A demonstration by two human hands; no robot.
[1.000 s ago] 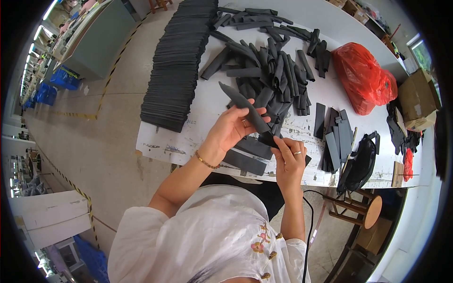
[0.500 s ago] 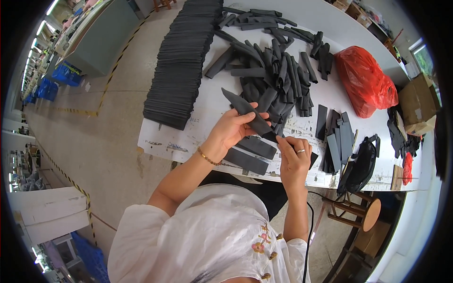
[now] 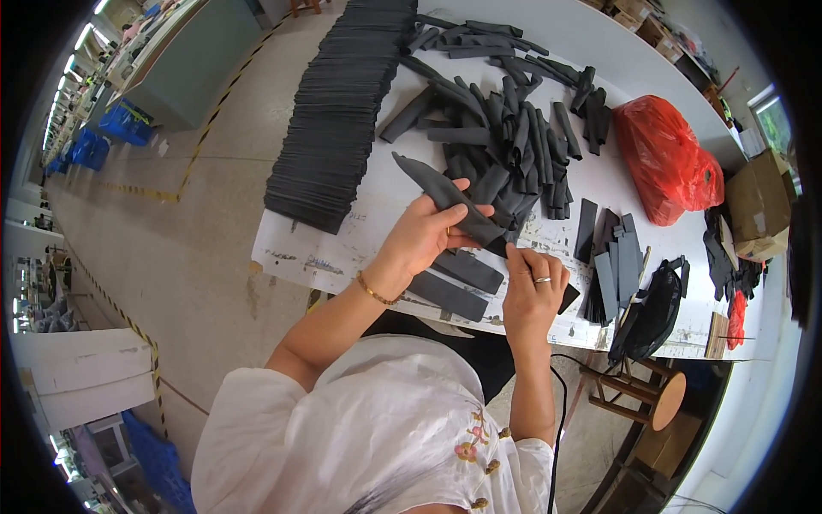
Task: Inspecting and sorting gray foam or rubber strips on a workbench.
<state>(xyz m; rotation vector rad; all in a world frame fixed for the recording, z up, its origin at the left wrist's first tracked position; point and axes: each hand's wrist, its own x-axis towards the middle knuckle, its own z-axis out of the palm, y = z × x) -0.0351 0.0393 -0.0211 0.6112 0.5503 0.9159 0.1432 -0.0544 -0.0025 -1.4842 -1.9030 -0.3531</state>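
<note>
A dark grey fabric sleeve point(image 3: 428, 182) lies slantwise over the table, its pointed end up and to the left. My left hand point(image 3: 424, 233) is closed around its middle, thumb on top. At the lower right end of the sleeve, my right hand point(image 3: 535, 287) pinches with thumb and forefinger where a black strip point(image 3: 568, 298) meets it; part of that strip shows beyond my palm. How far it reaches into the sleeve is hidden. Flat dark strips point(image 3: 449, 295) lie on the table below my left hand.
A loose heap of rolled dark fabric pieces point(image 3: 497, 128) covers the table's middle. A long neat stack point(image 3: 330, 120) stands to its left. On the right are flat strips point(image 3: 612, 265), a black bag point(image 3: 655, 313), a red plastic bag point(image 3: 664, 158) and a cardboard box point(image 3: 760, 206). A stool point(image 3: 668, 398) stands below.
My right hand has dropped slightly, and the sleeve's pointed end has shifted a little up and left. Both hands keep their hold. The whole view has tilted slightly.
</note>
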